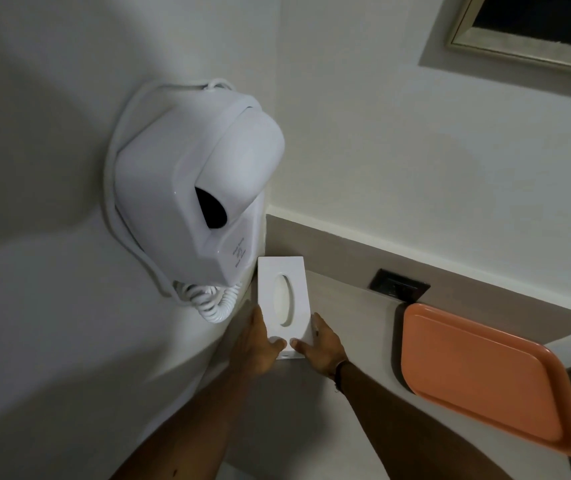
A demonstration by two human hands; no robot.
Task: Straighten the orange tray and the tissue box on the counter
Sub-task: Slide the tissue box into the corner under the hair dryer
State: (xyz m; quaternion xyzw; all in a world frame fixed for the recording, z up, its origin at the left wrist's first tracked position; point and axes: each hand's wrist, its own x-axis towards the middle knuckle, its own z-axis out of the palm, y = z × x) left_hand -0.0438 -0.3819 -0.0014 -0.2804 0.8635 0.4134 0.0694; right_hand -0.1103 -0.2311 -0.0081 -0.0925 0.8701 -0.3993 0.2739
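Just one head-worn wide-angle view, tilted, looking forward and down at the pale beige counter [346, 403] from close up, white wall-mounted hair dryer [197, 174] looming left.

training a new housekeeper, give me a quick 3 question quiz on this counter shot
1. True or false: both hands grip the tissue box.
2. Which side of the box is the orange tray on: A left, B right?
3. What hangs on the wall above the box?

Key:
1. True: left hand and right hand hold its near end.
2. B; they are apart.
3. A white hair dryer with a coiled cord.
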